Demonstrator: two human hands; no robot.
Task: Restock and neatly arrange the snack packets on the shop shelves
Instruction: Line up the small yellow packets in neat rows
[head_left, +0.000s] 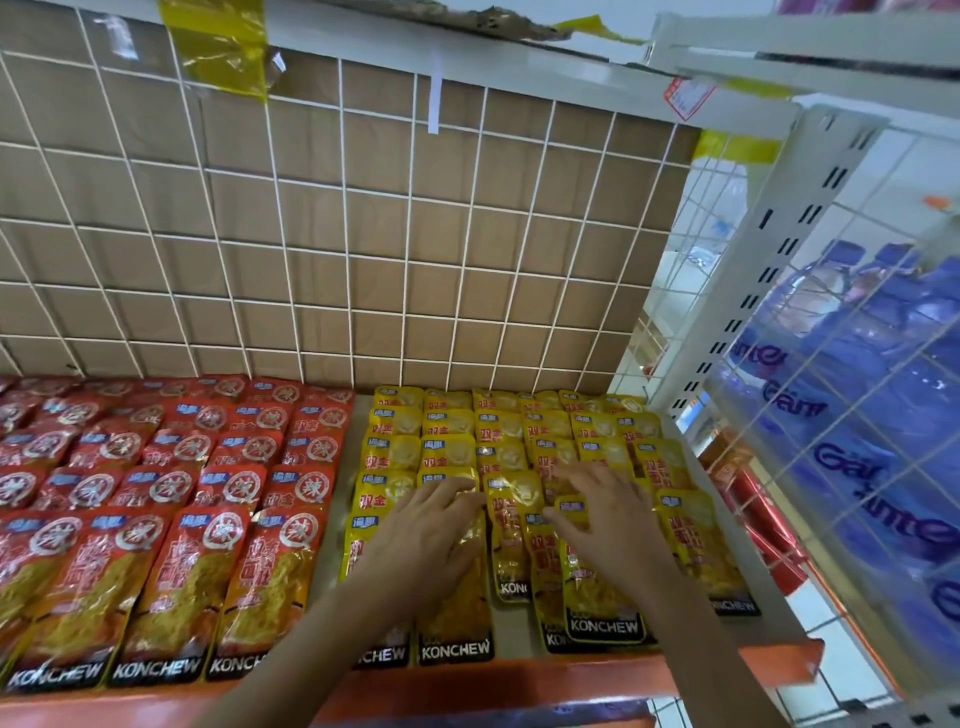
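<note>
Left hand and right hand rest flat, fingers spread, on yellow packets overlapped in rows on the shelf. An uneven push could skew the rows or slide front packets off the edge.

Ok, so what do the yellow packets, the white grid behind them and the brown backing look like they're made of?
Yellow packets: glossy plastic film, possibly foil-lined; they glint and crinkle under the light.
White grid: thin metal wire, probably painted or coated, with a smooth even white.
Brown backing: matte cardboard, judging by its dull surface and flat seams.
</note>
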